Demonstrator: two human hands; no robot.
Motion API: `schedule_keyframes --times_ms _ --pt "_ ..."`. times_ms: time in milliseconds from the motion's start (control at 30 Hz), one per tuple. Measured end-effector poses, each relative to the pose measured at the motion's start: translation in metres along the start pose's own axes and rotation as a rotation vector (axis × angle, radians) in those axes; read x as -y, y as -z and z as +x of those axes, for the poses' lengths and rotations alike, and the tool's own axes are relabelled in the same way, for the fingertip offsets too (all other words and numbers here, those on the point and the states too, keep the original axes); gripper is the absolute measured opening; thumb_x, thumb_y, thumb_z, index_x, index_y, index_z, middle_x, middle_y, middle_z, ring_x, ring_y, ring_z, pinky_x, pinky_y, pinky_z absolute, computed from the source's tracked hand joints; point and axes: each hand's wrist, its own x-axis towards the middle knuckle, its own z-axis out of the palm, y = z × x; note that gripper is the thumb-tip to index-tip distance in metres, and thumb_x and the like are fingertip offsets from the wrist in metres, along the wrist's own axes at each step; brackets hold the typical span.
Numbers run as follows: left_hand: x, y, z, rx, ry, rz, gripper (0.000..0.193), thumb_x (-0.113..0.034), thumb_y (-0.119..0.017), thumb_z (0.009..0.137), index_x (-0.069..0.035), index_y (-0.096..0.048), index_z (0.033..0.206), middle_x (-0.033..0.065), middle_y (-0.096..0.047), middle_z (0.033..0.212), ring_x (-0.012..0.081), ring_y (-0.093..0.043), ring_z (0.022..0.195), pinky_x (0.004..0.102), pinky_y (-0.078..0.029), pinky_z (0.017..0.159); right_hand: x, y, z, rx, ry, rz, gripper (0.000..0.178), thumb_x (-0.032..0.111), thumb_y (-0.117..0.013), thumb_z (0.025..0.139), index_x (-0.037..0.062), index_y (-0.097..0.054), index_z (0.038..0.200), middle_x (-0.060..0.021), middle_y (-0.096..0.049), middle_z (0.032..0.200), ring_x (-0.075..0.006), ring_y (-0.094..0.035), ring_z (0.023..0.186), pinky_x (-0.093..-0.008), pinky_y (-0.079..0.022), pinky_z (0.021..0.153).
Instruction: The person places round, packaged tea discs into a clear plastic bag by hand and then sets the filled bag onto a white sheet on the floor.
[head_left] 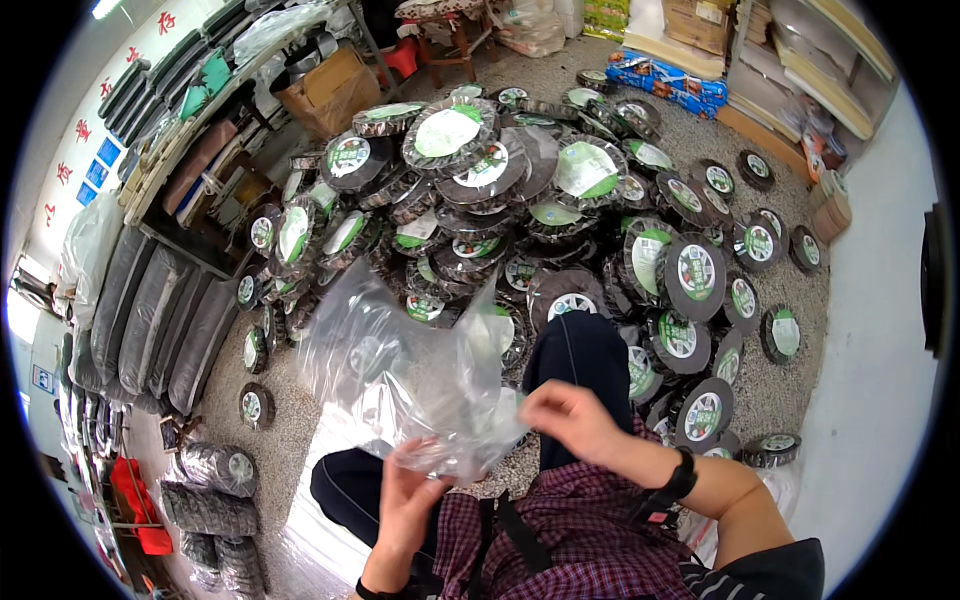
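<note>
A large clear plastic bag (400,375) spreads over my lap, its far part standing up and crumpled. My left hand (408,492) grips the bag's near edge between thumb and fingers. At the bag's right side, my right hand (580,425) has its fingers pinched together against the film, though the fingertips are slightly blurred. Just beyond the bag rises a big heap of flat, round dark rolls (692,278) with green-and-white labels, many of them wrapped in clear film. Some rolls show through the bag.
Loose rolls (256,406) lie on the speckled floor around the heap. Wrapped stacks of rolls (208,510) lie at the lower left. Long grey wrapped bundles (150,320) lean beside a loaded rack (215,130). A cardboard box (325,90) stands behind the heap; a white wall (870,400) bounds the right.
</note>
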Motion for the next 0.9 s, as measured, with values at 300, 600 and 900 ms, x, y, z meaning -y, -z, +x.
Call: schedule_keyframes --times_ms 300,600,900 --pt "0.025 0.055 0.054 -0.221 -0.061 -0.204 0.009 0.002 -0.055 0.084 -0.004 -0.053 0.092 0.0067 -0.059 0.082 0.0153 -0.059 0.076 0.0281 -0.049 0.068 0.039 0.012 -0.038 0.846 -0.465 0.261 0.030 0.026 -0.056 0.093 0.0057 -0.046 0.114 0.0033 -0.042 0.066 -0.0087 -0.044 0.060 -0.0232 -0.040 0.065" --pt "-0.004 0.043 0.088 -0.039 0.519 -0.254 0.038 -0.034 -0.049 0.092 0.001 -0.058 0.108 0.0053 -0.060 0.077 0.0164 -0.057 0.070 0.0306 -0.048 0.067 0.096 0.135 0.110 0.060 0.049 -0.590 0.029 0.013 -0.065 0.082 0.0032 -0.055 0.107 -0.0090 -0.057 0.107 -0.0183 -0.057 0.100 -0.0342 -0.048 0.084" --pt "0.018 0.043 0.150 -0.307 0.312 -0.261 0.016 -0.017 -0.049 0.095 -0.004 -0.053 0.088 0.0007 -0.048 0.069 0.0101 -0.046 0.061 0.0243 -0.038 0.057 0.062 0.152 0.356 -0.074 0.951 -2.008 0.057 0.014 -0.064 0.070 0.0085 -0.048 0.124 -0.0104 -0.045 0.130 -0.0272 -0.043 0.122 -0.0435 -0.030 0.108"
